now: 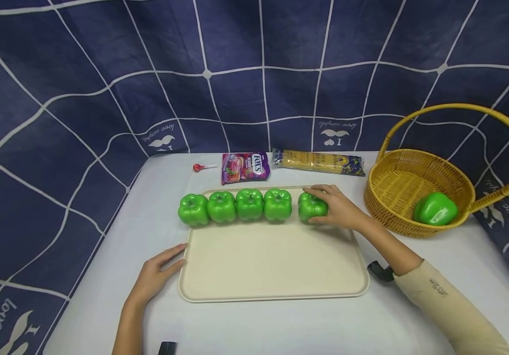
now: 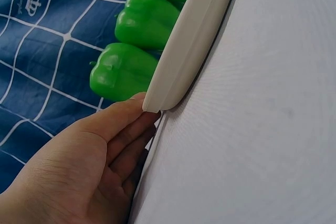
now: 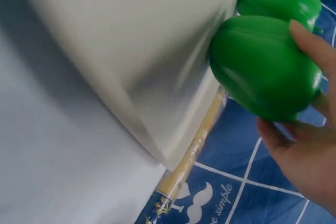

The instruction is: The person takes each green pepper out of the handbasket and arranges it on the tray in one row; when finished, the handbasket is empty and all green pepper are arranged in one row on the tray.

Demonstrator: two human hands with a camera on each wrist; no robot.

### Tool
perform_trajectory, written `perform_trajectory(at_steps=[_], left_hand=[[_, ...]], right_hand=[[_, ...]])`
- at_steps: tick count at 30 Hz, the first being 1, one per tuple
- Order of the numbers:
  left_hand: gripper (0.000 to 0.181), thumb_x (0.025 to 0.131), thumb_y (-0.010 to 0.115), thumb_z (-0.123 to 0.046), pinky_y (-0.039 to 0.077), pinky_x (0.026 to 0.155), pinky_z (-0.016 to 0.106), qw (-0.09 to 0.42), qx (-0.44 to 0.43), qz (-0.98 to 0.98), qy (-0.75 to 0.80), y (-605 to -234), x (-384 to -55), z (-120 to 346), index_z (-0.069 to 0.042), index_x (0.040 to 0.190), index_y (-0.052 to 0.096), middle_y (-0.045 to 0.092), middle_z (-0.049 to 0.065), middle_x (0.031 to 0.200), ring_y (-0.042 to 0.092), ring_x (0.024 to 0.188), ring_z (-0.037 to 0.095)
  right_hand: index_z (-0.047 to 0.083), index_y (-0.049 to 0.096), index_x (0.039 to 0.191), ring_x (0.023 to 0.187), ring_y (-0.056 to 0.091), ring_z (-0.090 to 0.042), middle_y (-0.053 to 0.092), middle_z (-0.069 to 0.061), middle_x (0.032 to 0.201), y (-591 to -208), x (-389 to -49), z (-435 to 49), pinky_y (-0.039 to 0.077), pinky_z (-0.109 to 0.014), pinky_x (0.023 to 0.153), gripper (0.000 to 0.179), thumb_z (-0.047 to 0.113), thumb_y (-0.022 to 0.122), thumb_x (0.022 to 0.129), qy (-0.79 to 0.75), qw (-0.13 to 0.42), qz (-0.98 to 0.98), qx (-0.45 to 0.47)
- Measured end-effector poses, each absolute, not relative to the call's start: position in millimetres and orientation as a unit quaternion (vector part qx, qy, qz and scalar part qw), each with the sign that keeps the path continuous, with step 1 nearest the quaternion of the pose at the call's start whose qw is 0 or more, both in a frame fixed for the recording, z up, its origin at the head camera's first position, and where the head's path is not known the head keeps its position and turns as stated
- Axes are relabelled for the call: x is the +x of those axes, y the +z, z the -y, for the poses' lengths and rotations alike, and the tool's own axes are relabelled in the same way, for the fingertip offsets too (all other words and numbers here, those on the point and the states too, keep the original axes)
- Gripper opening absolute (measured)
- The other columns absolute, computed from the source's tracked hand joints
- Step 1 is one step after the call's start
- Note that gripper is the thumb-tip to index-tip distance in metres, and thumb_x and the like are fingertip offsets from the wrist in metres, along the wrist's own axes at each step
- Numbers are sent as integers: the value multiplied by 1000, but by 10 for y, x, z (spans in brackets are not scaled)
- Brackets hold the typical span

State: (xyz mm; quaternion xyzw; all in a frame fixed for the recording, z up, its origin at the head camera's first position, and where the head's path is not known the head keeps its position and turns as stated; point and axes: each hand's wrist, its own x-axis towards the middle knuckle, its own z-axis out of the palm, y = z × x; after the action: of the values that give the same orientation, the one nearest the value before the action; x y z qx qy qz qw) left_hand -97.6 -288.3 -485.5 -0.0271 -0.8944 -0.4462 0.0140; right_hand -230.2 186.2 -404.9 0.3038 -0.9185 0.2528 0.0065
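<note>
My right hand [image 1: 336,207] grips a green bell pepper [image 1: 309,209] over the far right part of a cream tray [image 1: 272,261]. In the right wrist view, the thumb and fingers wrap round the pepper [image 3: 262,69] on opposite sides. Several more green bell peppers [image 1: 249,204] stand side by side in a row along the tray's far edge, stems up, with a small gap before the held one. My left hand [image 1: 159,271] rests at the tray's left side. Its extended fingertips touch the rim, as the left wrist view shows beside the tray wall [image 2: 191,40].
A yellow wicker basket [image 1: 374,207] with a tall handle stands at the right, holding one green bell pepper [image 1: 435,209]. Behind the tray lie a red lollipop [image 1: 199,167], a purple Fox's candy bag [image 1: 245,167] and a long yellow pasta packet [image 1: 318,161]. Dark blue checked cloth surrounds the white table.
</note>
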Motion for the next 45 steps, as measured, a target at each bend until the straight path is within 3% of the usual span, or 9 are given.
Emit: perform_trajectory(at_steps=[6, 17, 30, 37, 45], left_hand=[[46, 85, 65, -39, 30, 103, 55, 14, -27, 894, -446, -4833, -969, 2882, -19, 126, 58, 52, 4, 132, 42, 125, 32], [46, 85, 65, -39, 30, 103, 56, 16, -26, 894, -448, -4852, -980, 2874, -20, 126, 58, 52, 3, 132, 42, 126, 32], [46, 85, 65, -39, 29, 103, 56, 11, -21, 892, -452, -4856, -979, 2873, -21, 126, 58, 52, 4, 132, 41, 126, 32], [46, 85, 65, -40, 30, 103, 55, 10, -22, 892, -452, -4867, -990, 2871, -21, 126, 58, 52, 4, 132, 41, 126, 31], [45, 85, 65, -39, 30, 104, 54, 9, -22, 891, -453, -4858, -983, 2866, -22, 126, 58, 52, 3, 132, 42, 126, 30]], right_hand=[[16, 36, 142, 122, 37, -40, 38, -21, 135, -4025, -2306, -1835, 36, -58, 98, 87, 27, 82, 70, 252, -24, 921, 297], [5, 31, 142, 124, 36, -38, 39, -22, 136, -4087, -2355, -1805, 26, -59, 103, 92, 28, 82, 69, 267, -7, 916, 298], [11, 22, 146, 130, 28, -39, 28, -21, 144, -4105, -2307, -1862, 26, -59, 103, 102, 37, 82, 68, 286, -3, 916, 281], [11, 17, 147, 130, 28, -41, 26, -23, 145, -4003, -2190, -2116, 28, -62, 101, 102, 37, 80, 71, 301, 31, 920, 250], [2, 16, 146, 126, 26, -48, 27, -31, 138, -3913, -2040, -2745, 22, -65, 101, 89, 33, 71, 82, 315, 89, 937, 124]])
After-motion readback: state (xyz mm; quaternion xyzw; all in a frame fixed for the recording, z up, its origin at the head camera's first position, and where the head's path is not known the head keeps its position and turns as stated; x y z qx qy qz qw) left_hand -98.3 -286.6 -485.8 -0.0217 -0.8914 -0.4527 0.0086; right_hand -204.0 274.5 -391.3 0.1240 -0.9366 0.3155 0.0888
